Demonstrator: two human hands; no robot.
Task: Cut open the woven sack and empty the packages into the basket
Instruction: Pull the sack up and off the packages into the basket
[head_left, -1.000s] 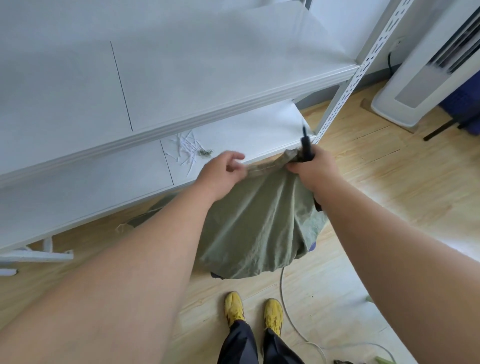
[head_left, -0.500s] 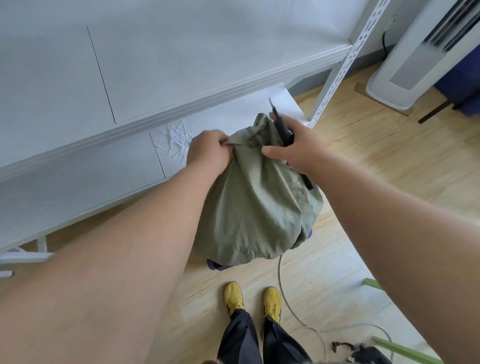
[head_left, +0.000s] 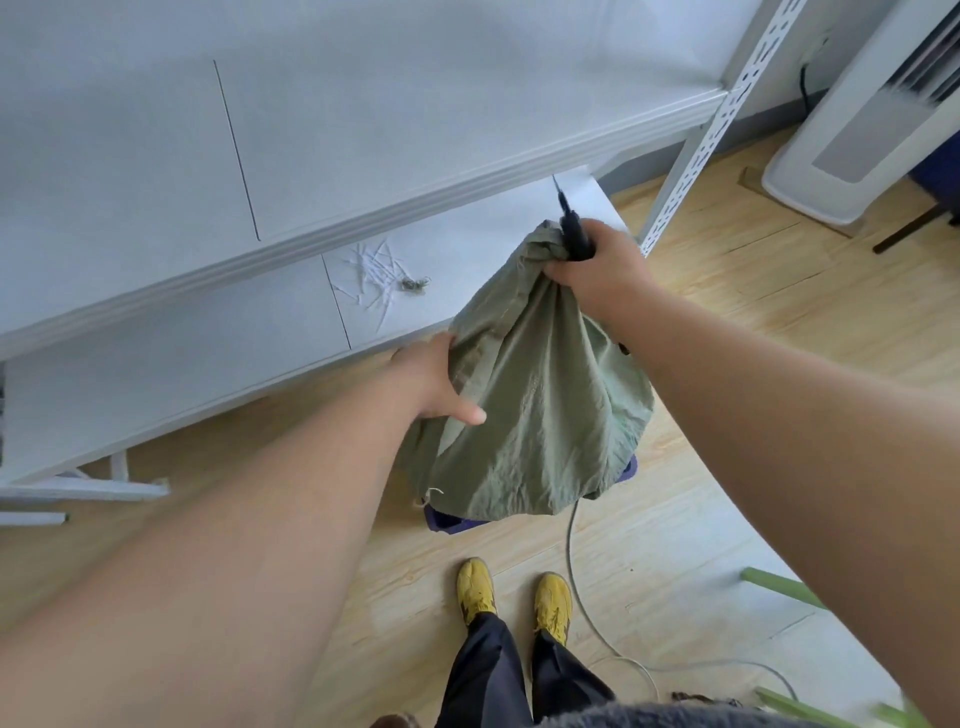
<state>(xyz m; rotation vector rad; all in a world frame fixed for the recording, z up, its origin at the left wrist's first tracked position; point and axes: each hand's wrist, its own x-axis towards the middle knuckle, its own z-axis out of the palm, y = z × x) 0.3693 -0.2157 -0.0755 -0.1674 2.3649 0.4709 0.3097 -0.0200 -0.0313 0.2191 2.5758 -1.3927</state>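
Right hand (head_left: 597, 270) grips sack (head_left: 530, 405) top, knife (head_left: 571, 223)

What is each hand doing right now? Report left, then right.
Left hand: open, fingers pressed against the side of the green sack.
Right hand: gripping the sack's bunched top together with a black cutter.

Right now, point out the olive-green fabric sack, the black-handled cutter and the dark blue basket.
olive-green fabric sack (head_left: 530, 410), head view, middle of its cloth.
black-handled cutter (head_left: 574, 236), head view, handle above the right hand (head_left: 597, 270).
dark blue basket (head_left: 452, 522), head view, rim below sack.
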